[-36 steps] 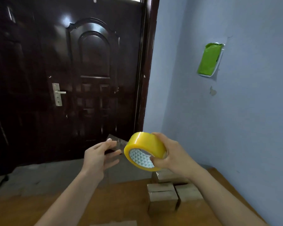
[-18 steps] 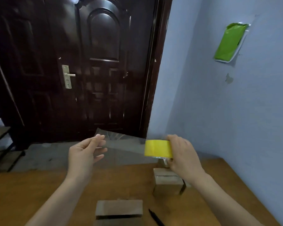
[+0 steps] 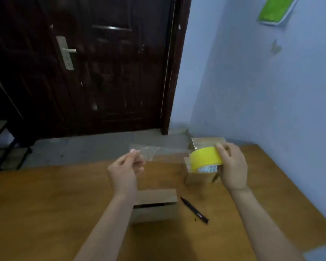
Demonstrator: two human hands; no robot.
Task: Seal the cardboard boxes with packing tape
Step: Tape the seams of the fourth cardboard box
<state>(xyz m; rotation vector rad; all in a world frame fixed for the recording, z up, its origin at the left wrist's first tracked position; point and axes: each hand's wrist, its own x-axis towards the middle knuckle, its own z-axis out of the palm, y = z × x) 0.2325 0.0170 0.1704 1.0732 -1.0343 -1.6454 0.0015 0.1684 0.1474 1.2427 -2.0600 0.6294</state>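
Strip drawn, not applied: my left hand (image 3: 125, 167) pinches tape end (image 3: 139, 152), right hand (image 3: 231, 164) grips roll (image 3: 205, 160). Next: lower strip onto box (image 3: 155, 205) seam.

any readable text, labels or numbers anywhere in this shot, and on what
None can be read.
Tape roll core: a white and teal triangle pattern, no letters.
Black pen: a small mark near its tip, too blurred to read.
Cardboard boxes, green sheet on the wall: no print visible.
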